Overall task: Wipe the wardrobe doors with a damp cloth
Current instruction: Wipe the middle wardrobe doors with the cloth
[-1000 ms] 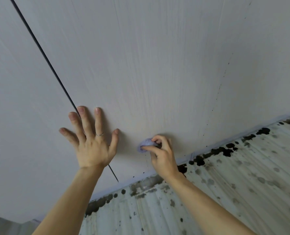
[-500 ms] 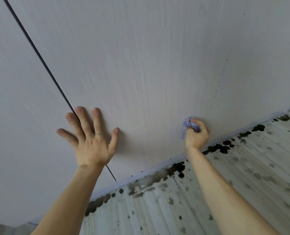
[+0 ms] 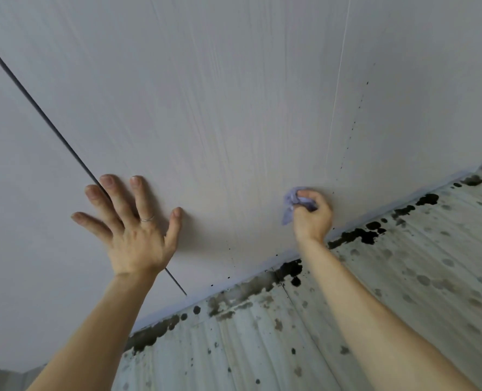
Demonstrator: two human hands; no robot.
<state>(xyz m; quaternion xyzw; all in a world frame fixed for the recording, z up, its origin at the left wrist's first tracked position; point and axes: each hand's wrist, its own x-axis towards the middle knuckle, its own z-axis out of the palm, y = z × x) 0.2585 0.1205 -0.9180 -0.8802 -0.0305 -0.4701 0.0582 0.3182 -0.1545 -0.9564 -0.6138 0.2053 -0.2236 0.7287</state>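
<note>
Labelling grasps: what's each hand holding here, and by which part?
Right hand grips the cloth by its bunched middle, a tail sticking out. Left hand holds nothing; it lies flat on the door.

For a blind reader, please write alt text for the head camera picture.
The right hand presses a crumpled lilac cloth against a pale wardrobe door. The left hand lies flat, fingers spread, over the dark gap between doors.

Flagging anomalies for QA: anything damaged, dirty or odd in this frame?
Yes. Black blotches run along the edge where the wardrobe door meets the ribbed panel, which is also spotted grey; it looks like mould or staining. A line of small dark specks dots the door above the cloth in the right hand.
</note>
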